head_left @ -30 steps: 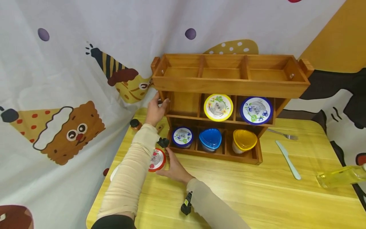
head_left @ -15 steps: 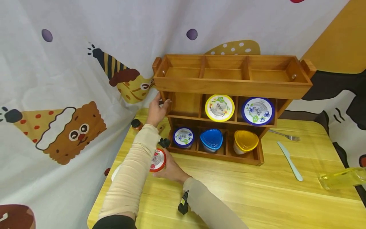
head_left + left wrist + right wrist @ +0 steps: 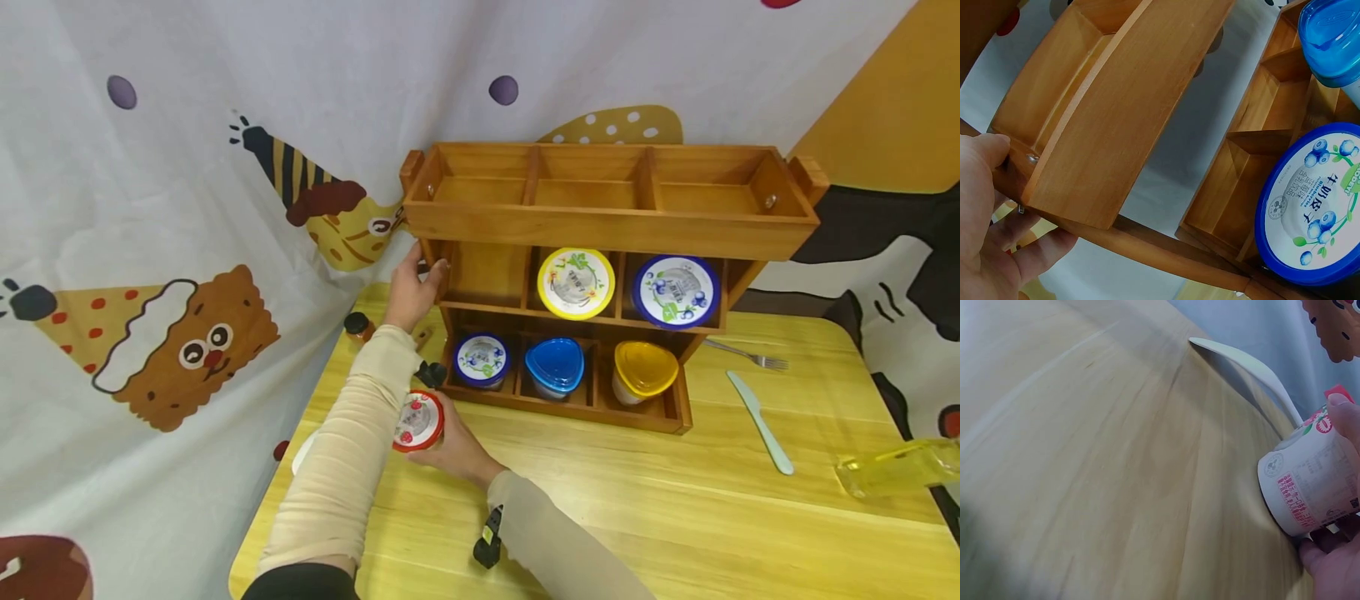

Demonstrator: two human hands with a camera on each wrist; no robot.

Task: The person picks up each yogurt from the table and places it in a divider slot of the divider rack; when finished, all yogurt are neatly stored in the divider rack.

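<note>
A person works at a wooden table [image 3: 675, 500] on which a three-tier wooden rack [image 3: 600, 217] stands against a patterned cloth backdrop [image 3: 150, 208]. The left hand [image 3: 408, 292] rests at the rack's 9 o'clock edge, thumb and fingers curled round the side post just below the top tray; the left wrist view shows the same hand [image 3: 985, 219] closed on the post beside the tray's end wall. The right hand [image 3: 450, 446] grips a red-lidded yogurt cup [image 3: 417, 421], fingers wrapped round its body, at about 7 o'clock from the rack's bottom tier and just in front of it; in the right wrist view the cup [image 3: 1310, 481] hangs tilted above the tabletop, clear of the surface, with a white spoon [image 3: 1247, 365] lying beyond it. The middle tier holds a yellow-lidded cup [image 3: 576, 283] in its centre compartment and a large blue-lidded cup [image 3: 677, 290] at the 3 o'clock end; its 9 o'clock compartment holds nothing. The bottom tier holds a small blue-lidded cup [image 3: 481, 358], a blue triangular container [image 3: 554, 365] and a yellow triangular container [image 3: 644, 368]. At 3 o'clock of the rack lie a fork [image 3: 746, 354], a knife [image 3: 759, 422] and an oil bottle [image 3: 896, 467].
</note>
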